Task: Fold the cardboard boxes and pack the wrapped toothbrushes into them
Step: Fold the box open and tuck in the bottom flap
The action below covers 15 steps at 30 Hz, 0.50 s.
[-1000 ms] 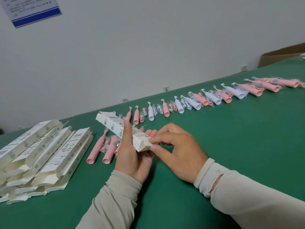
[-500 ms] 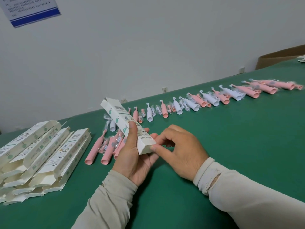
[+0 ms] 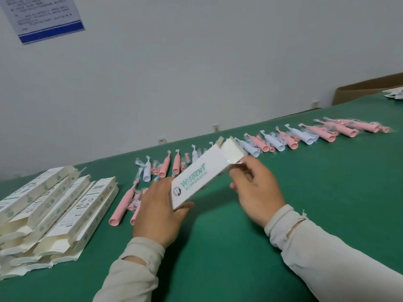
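Observation:
A white cardboard box point(image 3: 202, 177) with teal lettering is held above the green table point(image 3: 305, 203), tilted up to the right. My left hand point(image 3: 159, 212) grips its lower end from behind. My right hand point(image 3: 255, 188) pinches the upper end, where the flaps stand open. Several wrapped pink and white toothbrushes point(image 3: 305, 136) lie in a long row behind the box. Three pink toothbrushes point(image 3: 122, 205) lie near my left hand, partly hidden by it.
A pile of flat unfolded white boxes point(image 3: 48, 212) lies at the left of the table. A brown carton point(image 3: 368, 88) stands past the table's far right end. The wall runs along the back edge, with a notice point(image 3: 43, 16) at top left.
The box has been turned over and swung round: its free end now points up to the right with the lettered face showing. My right hand moved from the near end to the upper open end.

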Motion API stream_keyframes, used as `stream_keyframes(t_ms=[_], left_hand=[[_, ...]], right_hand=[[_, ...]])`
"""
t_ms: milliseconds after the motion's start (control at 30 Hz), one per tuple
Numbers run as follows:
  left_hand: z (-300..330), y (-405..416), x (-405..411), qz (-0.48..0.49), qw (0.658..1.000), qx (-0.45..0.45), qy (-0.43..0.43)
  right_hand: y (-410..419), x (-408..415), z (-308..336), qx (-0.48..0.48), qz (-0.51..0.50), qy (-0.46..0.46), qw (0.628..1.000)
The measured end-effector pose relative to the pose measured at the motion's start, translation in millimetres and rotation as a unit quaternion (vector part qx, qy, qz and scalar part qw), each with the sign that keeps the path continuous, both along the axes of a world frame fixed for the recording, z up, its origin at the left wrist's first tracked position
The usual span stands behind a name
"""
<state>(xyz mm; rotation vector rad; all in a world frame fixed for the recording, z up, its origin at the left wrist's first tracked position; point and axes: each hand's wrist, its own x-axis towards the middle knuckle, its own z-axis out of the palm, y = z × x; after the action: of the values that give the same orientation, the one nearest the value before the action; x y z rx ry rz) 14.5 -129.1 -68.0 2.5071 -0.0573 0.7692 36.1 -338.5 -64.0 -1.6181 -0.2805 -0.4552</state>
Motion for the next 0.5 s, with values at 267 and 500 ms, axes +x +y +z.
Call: stream_keyframes(t_ms=[267, 500], left_hand=[[-0.7, 6.5, -1.7, 0.014, 0.998, 0.060, 0.002], [-2.7, 11.2, -5.4, -0.064, 0.995, 0.015, 0.080]], right_hand=[[-31.1, 1.7, 17.8, -0.148, -0.126, -0.259, 0.946], [-33.3, 4.4, 17.0, -0.079, 0.092, -0.048, 0.991]])
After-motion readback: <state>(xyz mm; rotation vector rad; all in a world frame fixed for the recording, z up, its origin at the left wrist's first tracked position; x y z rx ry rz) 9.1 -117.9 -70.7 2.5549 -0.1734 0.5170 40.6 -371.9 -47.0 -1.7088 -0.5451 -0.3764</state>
